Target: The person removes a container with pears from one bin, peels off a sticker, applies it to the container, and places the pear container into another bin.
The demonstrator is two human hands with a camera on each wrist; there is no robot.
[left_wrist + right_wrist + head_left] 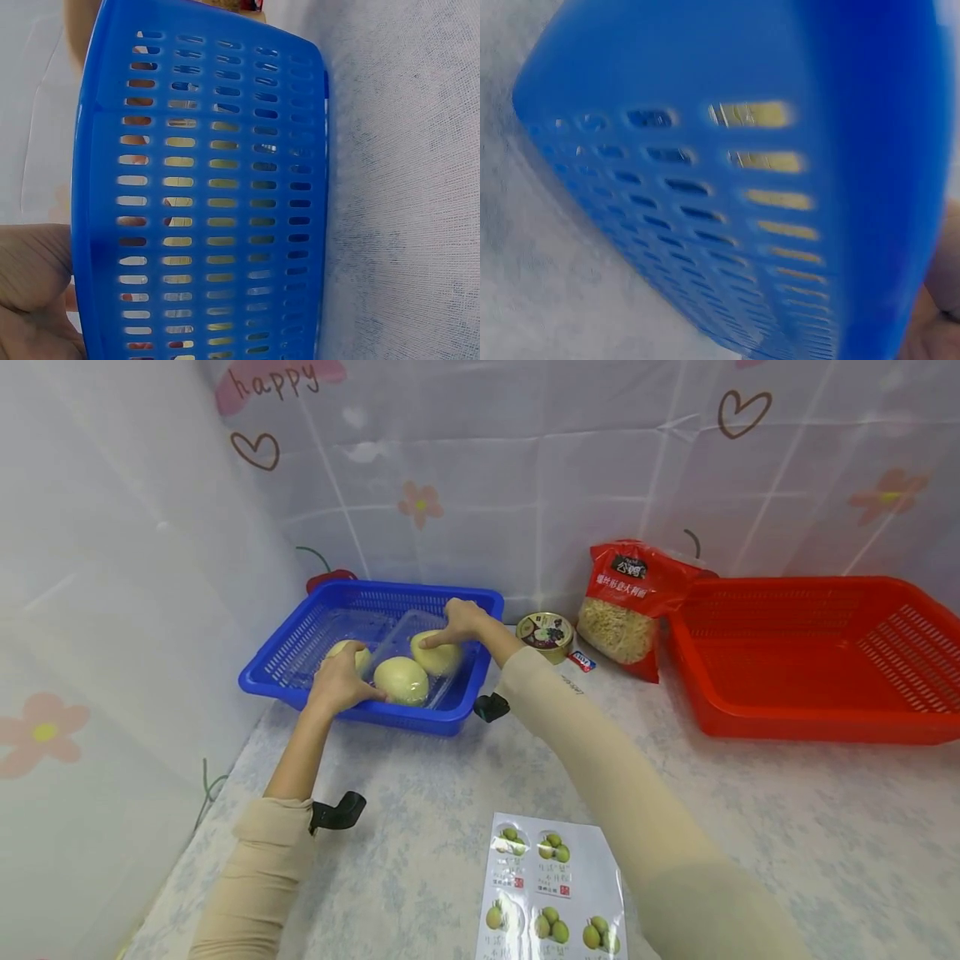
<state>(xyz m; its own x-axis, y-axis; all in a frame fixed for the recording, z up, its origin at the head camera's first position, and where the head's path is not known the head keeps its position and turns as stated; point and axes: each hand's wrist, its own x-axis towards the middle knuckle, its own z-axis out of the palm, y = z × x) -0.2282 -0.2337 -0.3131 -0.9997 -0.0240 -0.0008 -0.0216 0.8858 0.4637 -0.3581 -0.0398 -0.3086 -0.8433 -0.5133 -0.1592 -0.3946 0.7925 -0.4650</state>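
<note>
Inside a blue basket [258, 681] lie several pale yellow oval fruits, with clear plastic packaging [358, 625] around them. My left hand [337, 683] reaches over the near rim and grips the left fruit [363, 660], its thumb beside the middle fruit [402, 681]. At the basket's right side my right hand [461, 622] holds the right fruit [437, 658], thumb across its top. In the left wrist view the basket's slotted wall [202, 172] hides most of the left hand [34, 292]. The right wrist view shows little of the right hand [934, 322].
Right of the blue basket stand a round tin [546, 633], a small wrapped snack [582, 661] and a red pasta bag [626, 610]. A red basket [825, 727] is at the far right. A sheet of fruit stickers [536, 893] lies near the front.
</note>
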